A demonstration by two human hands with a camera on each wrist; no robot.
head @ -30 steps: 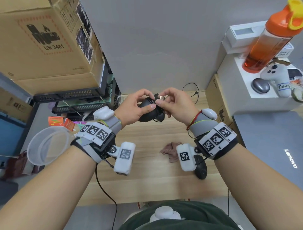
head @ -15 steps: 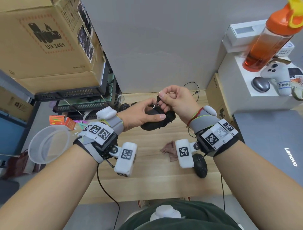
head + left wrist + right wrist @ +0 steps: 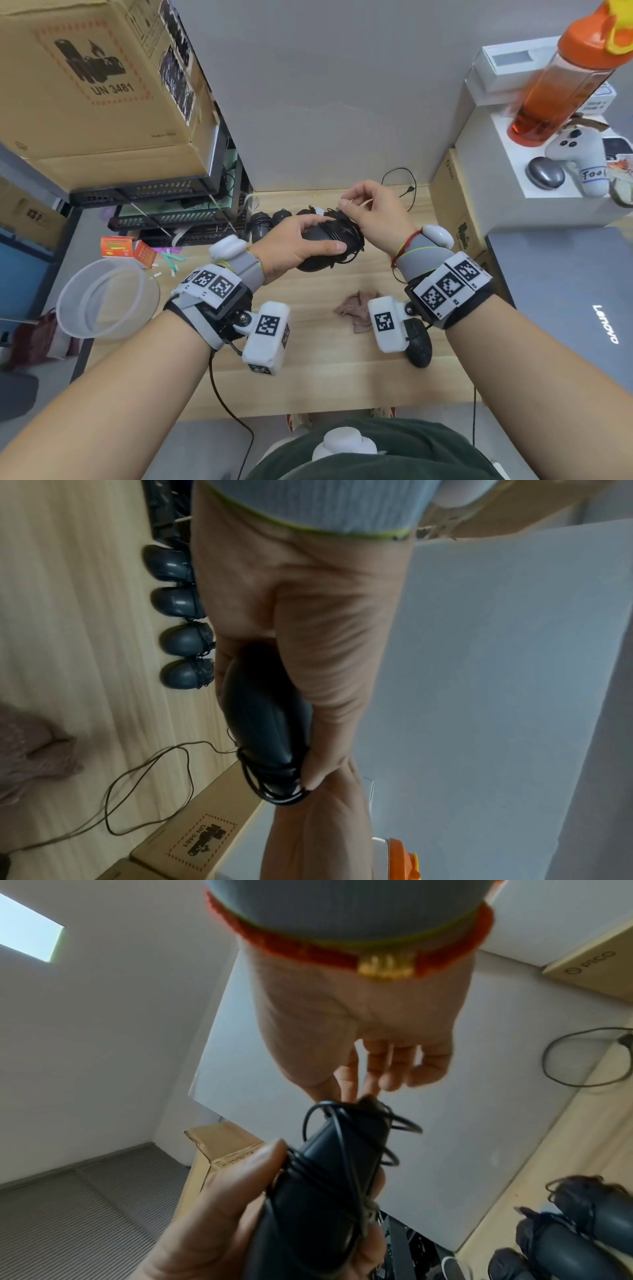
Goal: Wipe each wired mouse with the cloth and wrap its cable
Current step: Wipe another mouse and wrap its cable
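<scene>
Above desk [image 3: 308, 377]: L hand [image 3: 294, 245] grips mouse [image 3: 322, 253]; R hand [image 3: 371, 214] pinches cable [image 3: 346, 228].

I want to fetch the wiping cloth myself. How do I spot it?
Look at the pale wooden table. The crumpled pinkish-brown cloth lies near its front, beside a lone black mouse. It is the only soft, wrinkled thing there.

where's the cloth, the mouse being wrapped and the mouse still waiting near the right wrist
cloth [image 3: 356, 308], head view, middle of the crumpled fabric
held mouse [image 3: 317, 236], head view, bare top shell
waiting mouse [image 3: 419, 346], head view, middle of its back
</scene>
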